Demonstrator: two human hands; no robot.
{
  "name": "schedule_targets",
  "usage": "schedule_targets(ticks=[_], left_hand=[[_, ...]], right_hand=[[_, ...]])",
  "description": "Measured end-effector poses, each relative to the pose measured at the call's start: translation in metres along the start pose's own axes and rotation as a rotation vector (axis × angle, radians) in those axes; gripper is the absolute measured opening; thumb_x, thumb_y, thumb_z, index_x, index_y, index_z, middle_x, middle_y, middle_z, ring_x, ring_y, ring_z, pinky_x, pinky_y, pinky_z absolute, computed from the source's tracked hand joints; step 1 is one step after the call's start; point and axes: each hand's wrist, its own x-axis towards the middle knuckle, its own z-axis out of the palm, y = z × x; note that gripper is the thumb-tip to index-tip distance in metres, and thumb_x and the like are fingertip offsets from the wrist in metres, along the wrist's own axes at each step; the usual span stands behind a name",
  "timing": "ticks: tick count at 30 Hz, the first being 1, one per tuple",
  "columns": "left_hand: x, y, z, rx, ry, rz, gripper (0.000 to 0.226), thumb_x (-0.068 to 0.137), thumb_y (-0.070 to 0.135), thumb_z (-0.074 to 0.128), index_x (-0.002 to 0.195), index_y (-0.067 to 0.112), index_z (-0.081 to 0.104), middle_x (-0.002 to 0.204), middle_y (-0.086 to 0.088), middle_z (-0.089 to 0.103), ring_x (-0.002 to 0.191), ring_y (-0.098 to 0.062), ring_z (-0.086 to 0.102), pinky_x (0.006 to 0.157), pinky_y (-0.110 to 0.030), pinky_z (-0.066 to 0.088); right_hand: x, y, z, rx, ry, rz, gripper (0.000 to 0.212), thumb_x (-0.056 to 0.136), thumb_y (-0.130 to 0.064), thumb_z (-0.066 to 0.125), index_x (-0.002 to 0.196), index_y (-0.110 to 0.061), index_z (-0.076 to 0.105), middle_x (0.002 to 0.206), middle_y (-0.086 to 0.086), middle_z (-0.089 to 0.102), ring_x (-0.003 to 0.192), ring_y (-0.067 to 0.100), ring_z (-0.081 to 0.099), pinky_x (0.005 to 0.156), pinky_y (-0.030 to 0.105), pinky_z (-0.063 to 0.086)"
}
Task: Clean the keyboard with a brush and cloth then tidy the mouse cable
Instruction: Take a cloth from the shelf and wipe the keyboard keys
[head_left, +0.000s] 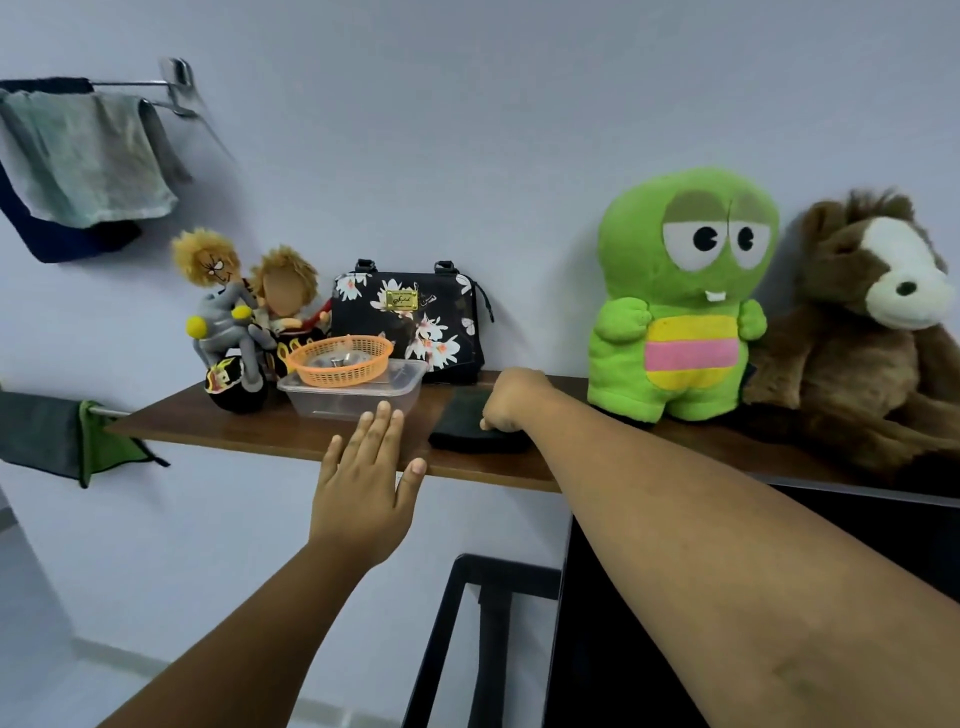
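Hiding its own fingertips, the right hand (511, 400) grips a dark cloth (467, 423).

At centre, a black bag (410, 325) patterned with white flowers; before it an orange basket (340, 360). At right, a green plush (680, 291) with yellow-and-pink belly stripes, beside a brown-and-white plush (872, 322).
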Motion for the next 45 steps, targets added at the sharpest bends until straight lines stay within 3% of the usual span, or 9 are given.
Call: schedule_targets(ticks=[5, 9, 13, 15, 20, 25, 32, 35, 45], left_hand=[[0.0, -0.003, -0.001, -0.014, 0.003, -0.003, 0.075, 0.089, 0.063, -0.003, 0.155, 0.027, 0.006, 0.161, 0.009, -0.002, 0.147, -0.007, -0.009, 0.119, -0.035, -0.005], [0.0, -0.004, -0.001, -0.007, 0.006, -0.011, 0.075, 0.089, 0.063, -0.003, 0.155, 0.027, 0.006, 0.161, 0.01, -0.002, 0.147, -0.008, -0.009, 0.119, -0.036, -0.005], [0.0, -0.002, -0.003, -0.017, 0.011, -0.016, 0.075, 0.089, 0.062, -0.003, 0.155, 0.028, 0.005, 0.161, 0.01, -0.002, 0.146, -0.007, -0.011, 0.118, -0.036, -0.006], [0.0, 0.001, -0.005, -0.03, 0.023, -0.013, 0.074, 0.09, 0.06, -0.001, 0.155, 0.027, 0.006, 0.161, 0.009, -0.001, 0.146, -0.007, -0.01, 0.118, -0.036, -0.005], [0.004, 0.015, -0.015, -0.041, 0.062, 0.015, 0.072, 0.091, 0.059, 0.002, 0.155, 0.026, 0.009, 0.162, 0.009, 0.003, 0.148, -0.008, -0.007, 0.119, -0.037, -0.003], [0.005, 0.042, -0.028, -0.074, 0.119, 0.062, 0.067, 0.094, 0.055, 0.009, 0.155, 0.027, 0.011, 0.162, 0.009, 0.005, 0.147, -0.005, -0.007, 0.119, -0.037, -0.002], [-0.014, 0.102, -0.044, -0.159, 0.196, 0.126, 0.061, 0.097, 0.049, 0.019, 0.154, 0.026, 0.017, 0.161, 0.009, 0.011, 0.148, -0.004, -0.002, 0.12, -0.038, 0.002], [-0.033, 0.132, -0.044, -0.219, 0.221, 0.148, 0.06, 0.097, 0.046, 0.024, 0.153, 0.024, 0.02, 0.161, 0.009, 0.013, 0.148, -0.005, 0.002, 0.12, -0.038, 0.004], [-0.135, 0.21, -0.004, -0.379, 0.143, 0.195, 0.058, 0.096, 0.035, 0.034, 0.151, 0.018, 0.027, 0.159, 0.003, 0.023, 0.148, -0.012, 0.014, 0.119, -0.044, 0.014]], right_hand=[[0.003, -0.003, -0.004, -0.039, 0.05, 0.018, 0.043, 0.087, -0.036, 0.068, 0.123, -0.012, 0.061, 0.122, 0.003, 0.061, 0.114, 0.026, 0.058, 0.094, 0.032, 0.044], [0.002, 0.0, 0.002, 0.129, 0.168, 0.059, 0.027, 0.08, -0.014, 0.067, 0.107, -0.01, 0.068, 0.105, 0.005, 0.065, 0.095, 0.025, 0.062, 0.067, 0.022, 0.045], [-0.003, 0.002, -0.002, 0.349, 0.305, 0.089, 0.036, 0.078, -0.001, 0.06, 0.109, -0.016, 0.072, 0.113, 0.005, 0.068, 0.101, 0.025, 0.065, 0.08, 0.024, 0.051], [-0.008, 0.003, -0.007, 0.398, 0.351, 0.062, 0.034, 0.078, -0.001, 0.059, 0.103, -0.018, 0.075, 0.109, 0.004, 0.071, 0.094, 0.024, 0.065, 0.08, 0.023, 0.052], [-0.023, 0.018, -0.017, 0.493, 0.514, -0.022, 0.029, 0.081, -0.006, 0.065, 0.103, -0.021, 0.076, 0.112, 0.0, 0.072, 0.107, 0.02, 0.065, 0.094, 0.023, 0.049], [-0.055, 0.046, -0.027, 0.641, 0.721, -0.133, 0.023, 0.08, -0.01, 0.073, 0.101, -0.017, 0.077, 0.106, 0.003, 0.074, 0.101, 0.019, 0.066, 0.092, 0.021, 0.046], [-0.138, 0.113, -0.039, 0.873, 1.0, -0.215, 0.024, 0.078, -0.007, 0.076, 0.099, -0.019, 0.077, 0.096, -0.008, 0.067, 0.089, -0.005, 0.059, 0.083, 0.0, 0.036], [-0.176, 0.144, -0.027, 0.929, 1.07, -0.237, 0.023, 0.078, -0.005, 0.077, 0.097, -0.018, 0.077, 0.096, -0.009, 0.069, 0.092, -0.011, 0.059, 0.087, 0.005, 0.04], [-0.28, 0.228, 0.096, 1.013, 0.986, -0.239, 0.02, 0.082, 0.004, 0.073, 0.098, -0.008, 0.075, 0.099, 0.004, 0.066, 0.1, 0.011, 0.065, 0.087, 0.023, 0.051]])
